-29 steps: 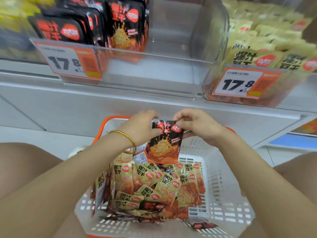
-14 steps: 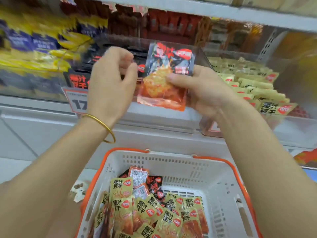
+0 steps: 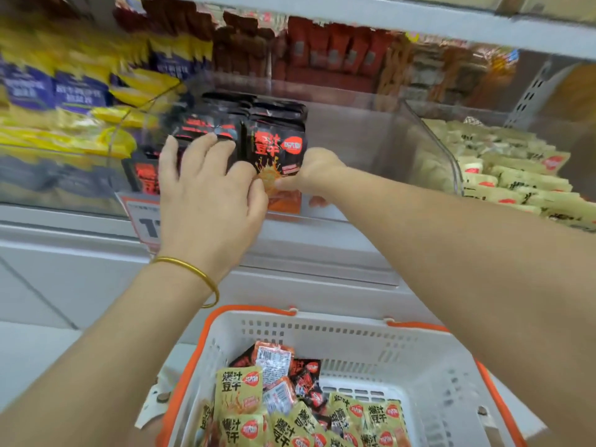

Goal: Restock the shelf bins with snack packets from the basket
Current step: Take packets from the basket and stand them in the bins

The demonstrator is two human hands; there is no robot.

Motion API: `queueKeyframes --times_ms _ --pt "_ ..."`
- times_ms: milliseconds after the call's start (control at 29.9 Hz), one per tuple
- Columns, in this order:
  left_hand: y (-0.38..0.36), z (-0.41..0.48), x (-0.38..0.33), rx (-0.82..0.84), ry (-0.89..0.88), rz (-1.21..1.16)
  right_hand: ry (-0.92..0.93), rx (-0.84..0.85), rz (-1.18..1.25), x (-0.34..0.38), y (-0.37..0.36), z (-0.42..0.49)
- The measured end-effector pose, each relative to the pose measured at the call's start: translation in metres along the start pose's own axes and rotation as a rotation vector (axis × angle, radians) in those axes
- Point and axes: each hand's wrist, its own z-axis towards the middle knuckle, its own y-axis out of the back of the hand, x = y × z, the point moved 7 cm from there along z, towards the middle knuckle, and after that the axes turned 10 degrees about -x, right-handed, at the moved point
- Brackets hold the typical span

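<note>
Left hand: the left hand [image 3: 206,185], a gold bangle [image 3: 193,272] on its wrist, lies with fingers spread and fairly straight against the black packets [image 3: 206,130] standing in the clear bin [image 3: 371,140].
Right hand: the right hand [image 3: 314,172] pinches the lower edge of a black snack packet [image 3: 277,150] between thumb and fingers.
Held packet: upright at the near end of the right row in that bin, touching the packets behind it.
Bin to the right: pale yellow packets [image 3: 516,175] fill it.
Price tag: an orange-and-white tag [image 3: 142,217] hangs at the bin's front, partly hidden by the left hand.
Basket: the white basket [image 3: 403,350] with orange rim sits near, below the shelf, holding yellow and black packets [image 3: 290,404].
</note>
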Motion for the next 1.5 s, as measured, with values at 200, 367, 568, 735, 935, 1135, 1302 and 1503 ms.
queueKeyframes --times_ms 200,367,568,735,935,1135,1302,1503 --pt "-0.001 -0.001 0.000 -0.030 -0.023 0.006 0.037 0.081 0.038 0.011 -0.021 -0.001" --pt "0.011 -0.002 -0.002 -0.078 -0.020 -0.047 0.011 0.106 0.069 0.008 -0.006 -0.013" --pt "0.054 -0.039 -0.060 -0.181 -0.122 -0.319 0.265 -0.276 0.124 -0.005 0.087 -0.107" --pt "0.000 -0.112 -0.106 0.323 -0.231 -0.439 0.152 0.083 -0.024 -0.107 0.012 -0.166" --pt "-0.061 -0.181 -0.114 0.818 -0.303 -0.265 -0.154 0.540 -0.226 -0.255 -0.130 -0.176" --pt "-0.079 -0.201 -0.092 0.981 -0.298 -0.110 -0.220 0.532 -0.095 -0.292 -0.212 -0.171" --pt "-0.086 -0.201 -0.085 0.952 -0.351 -0.079 -0.260 0.511 0.030 -0.286 -0.266 -0.158" --pt "-0.091 -0.201 -0.083 1.020 -0.235 -0.048 -0.355 0.470 0.128 -0.286 -0.287 -0.155"
